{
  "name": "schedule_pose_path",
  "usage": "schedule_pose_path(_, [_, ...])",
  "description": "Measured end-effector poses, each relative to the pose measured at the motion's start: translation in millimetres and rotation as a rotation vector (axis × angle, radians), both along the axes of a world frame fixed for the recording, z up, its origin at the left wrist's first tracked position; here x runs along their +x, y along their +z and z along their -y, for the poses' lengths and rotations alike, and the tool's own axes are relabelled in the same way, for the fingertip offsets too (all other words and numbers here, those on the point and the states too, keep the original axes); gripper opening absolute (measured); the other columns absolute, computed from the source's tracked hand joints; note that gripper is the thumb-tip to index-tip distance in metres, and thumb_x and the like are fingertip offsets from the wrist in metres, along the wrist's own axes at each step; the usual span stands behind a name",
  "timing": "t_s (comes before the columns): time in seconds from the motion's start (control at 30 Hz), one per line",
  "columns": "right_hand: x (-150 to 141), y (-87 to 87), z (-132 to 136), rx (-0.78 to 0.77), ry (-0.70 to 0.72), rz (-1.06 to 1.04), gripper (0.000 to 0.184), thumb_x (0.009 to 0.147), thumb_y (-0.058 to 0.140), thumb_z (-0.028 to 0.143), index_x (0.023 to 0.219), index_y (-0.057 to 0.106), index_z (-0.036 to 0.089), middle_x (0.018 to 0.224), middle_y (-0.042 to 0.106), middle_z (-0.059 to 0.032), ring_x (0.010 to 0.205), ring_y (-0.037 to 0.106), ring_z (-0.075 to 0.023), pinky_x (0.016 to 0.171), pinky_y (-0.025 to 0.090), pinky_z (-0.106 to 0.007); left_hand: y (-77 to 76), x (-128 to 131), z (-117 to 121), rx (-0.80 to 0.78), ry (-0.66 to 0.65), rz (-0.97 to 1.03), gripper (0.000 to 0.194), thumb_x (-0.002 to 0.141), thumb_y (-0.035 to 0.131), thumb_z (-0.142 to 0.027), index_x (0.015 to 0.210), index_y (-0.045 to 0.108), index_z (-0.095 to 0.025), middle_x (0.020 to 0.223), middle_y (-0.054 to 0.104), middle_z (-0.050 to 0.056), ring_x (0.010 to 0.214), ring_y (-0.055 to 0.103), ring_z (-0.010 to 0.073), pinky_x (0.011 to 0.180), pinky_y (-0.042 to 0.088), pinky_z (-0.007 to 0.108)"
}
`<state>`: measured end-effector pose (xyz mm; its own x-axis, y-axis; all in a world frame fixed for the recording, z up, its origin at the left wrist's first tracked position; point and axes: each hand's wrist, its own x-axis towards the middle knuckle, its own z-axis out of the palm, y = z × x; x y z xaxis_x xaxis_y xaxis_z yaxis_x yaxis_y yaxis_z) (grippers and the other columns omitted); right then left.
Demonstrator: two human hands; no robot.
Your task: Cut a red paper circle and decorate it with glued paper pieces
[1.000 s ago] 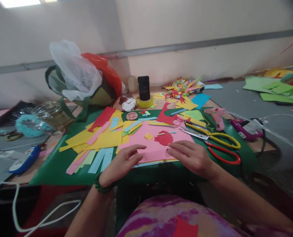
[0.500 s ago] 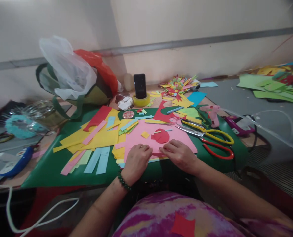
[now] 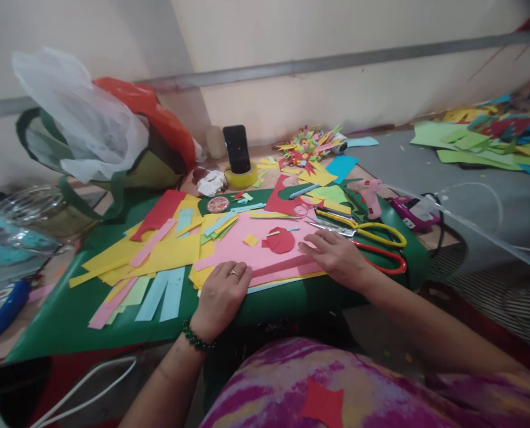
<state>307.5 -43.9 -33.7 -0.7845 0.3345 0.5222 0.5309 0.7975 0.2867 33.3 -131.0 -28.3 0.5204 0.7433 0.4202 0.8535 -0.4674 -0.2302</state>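
Observation:
A pink paper sheet (image 3: 242, 252) lies on top of other coloured sheets at the near edge of the green mat. Along its near side runs a narrow folded-up strip (image 3: 280, 264). My left hand (image 3: 224, 291) presses on the left end of that fold with fingers together. On the right end, my right hand (image 3: 336, 255) pinches the fold, its fingertips partly hidden. On the sheet rest a red paper circle (image 3: 282, 240) and a small yellow square (image 3: 251, 240). Scissors (image 3: 383, 235) with yellow and red handles lie just beyond my right hand.
Paper strips (image 3: 160, 291) and yellow sheets cover the mat's (image 3: 113, 315) left side. Behind stand a phone (image 3: 237, 148) on a yellow tape roll (image 3: 241, 178) and a bag (image 3: 149, 160). A pink glue gun (image 3: 368, 196) sits at right. A red paper piece (image 3: 322, 404) lies on my clothing.
My hands have moved apart along the fold, the left one leftward and the right one rightward, uncovering the folded strip between them. The view has shifted a little to the right.

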Motion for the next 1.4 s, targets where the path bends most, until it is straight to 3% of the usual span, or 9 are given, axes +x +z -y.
schedule_pose_path(0.13, [7.1, -7.9, 2.9, -0.097, 0.057, 0.039, 0.026, 0.096, 0.043, 0.01, 0.103, 0.069, 0.012, 0.083, 0.067, -0.0096, 0.078, 0.053, -0.0209, 0.067, 0.047, -0.033, -3.3, -4.2, 6.0, -0.116, 0.006, 0.028, 0.023, 0.09, 0.048, -0.007, 0.09, 0.067, -0.019, 0.086, 0.067, 0.008, 0.079, 0.059, 0.0214, 0.073, 0.05, 0.034])
schedule_pose_path(0.27, [20.7, -16.0, 8.2, -0.245, 0.104, -0.062, 0.03, 0.097, 0.041, 0.008, 0.108, 0.068, 0.013, 0.091, 0.071, -0.0094, 0.081, 0.057, -0.019, 0.068, 0.05, -0.03, -8.2, -16.6, 6.5, -0.171, 0.032, 0.119, 0.027, 0.091, 0.045, -0.006, 0.091, 0.069, -0.02, 0.086, 0.067, 0.007, 0.079, 0.059, 0.0198, 0.071, 0.048, 0.031])
schedule_pose_path(0.53, [29.4, -18.8, -6.0, -0.783, 0.085, -0.354, 0.027, 0.096, 0.052, 0.032, 0.089, 0.075, 0.02, 0.088, 0.069, -0.008, 0.084, 0.066, -0.0173, 0.072, 0.056, -0.03, -11.0, -40.3, 1.8, -0.401, 0.15, 0.605, 0.025, 0.092, 0.053, -0.031, 0.081, 0.072, -0.02, 0.08, 0.067, 0.005, 0.078, 0.06, 0.0173, 0.072, 0.047, 0.029])
schedule_pose_path(0.7, [24.4, -13.3, -9.7, -0.933, 0.003, -0.419, 0.034, 0.095, 0.051, 0.041, 0.08, 0.073, 0.02, 0.079, 0.068, -0.0066, 0.076, 0.065, -0.0175, 0.067, 0.055, -0.03, -6.4, -41.8, 1.5, -0.51, 0.279, 0.754, 0.024, 0.087, 0.056, -0.035, 0.075, 0.071, -0.02, 0.073, 0.064, 0.003, 0.074, 0.06, 0.0175, 0.068, 0.046, 0.029])
schedule_pose_path(1.0, [20.6, -10.7, -10.0, -0.874, -0.109, -0.343, 0.026, 0.093, 0.054, 0.033, 0.078, 0.069, 0.018, 0.077, 0.065, -0.0065, 0.074, 0.061, -0.0179, 0.064, 0.051, -0.029, -1.0, -39.5, -2.5, -0.533, 0.342, 0.671, 0.027, 0.088, 0.051, -0.038, 0.072, 0.064, -0.021, 0.074, 0.065, 0.004, 0.074, 0.06, 0.0198, 0.071, 0.047, 0.032])
schedule_pose_path(1.2, [17.5, -2.6, -8.8, -0.818, -0.126, -0.213, 0.021, 0.094, 0.052, 0.028, 0.079, 0.065, 0.018, 0.081, 0.065, -0.0069, 0.076, 0.061, -0.0187, 0.064, 0.05, -0.029, 1.8, -36.8, -3.5, -0.497, 0.372, 0.435, 0.025, 0.091, 0.048, -0.032, 0.074, 0.062, -0.021, 0.076, 0.063, 0.006, 0.075, 0.058, 0.0232, 0.068, 0.042, 0.035])
schedule_pose_path(1.27, [13.6, -0.5, -6.3, -0.73, -0.097, -0.137, 0.018, 0.094, 0.051, 0.025, 0.085, 0.066, 0.019, 0.084, 0.066, -0.0074, 0.078, 0.06, -0.0189, 0.067, 0.048, -0.03, 3.5, -33.8, -2.1, -0.439, 0.377, 0.317, 0.023, 0.091, 0.047, -0.03, 0.076, 0.063, -0.021, 0.081, 0.064, 0.007, 0.079, 0.058, 0.0252, 0.07, 0.04, 0.038])
schedule_pose_path(1.4, [5.1, -0.2, -1.4, -0.414, -0.007, 0.001, 0.02, 0.094, 0.049, 0.016, 0.098, 0.068, 0.02, 0.089, 0.07, -0.0075, 0.083, 0.058, -0.0202, 0.077, 0.043, -0.035, 7.5, -27.8, 2.4, -0.362, 0.294, 0.183, 0.023, 0.092, 0.045, -0.024, 0.086, 0.067, -0.022, 0.091, 0.068, 0.008, 0.085, 0.059, 0.0256, 0.079, 0.039, 0.042])
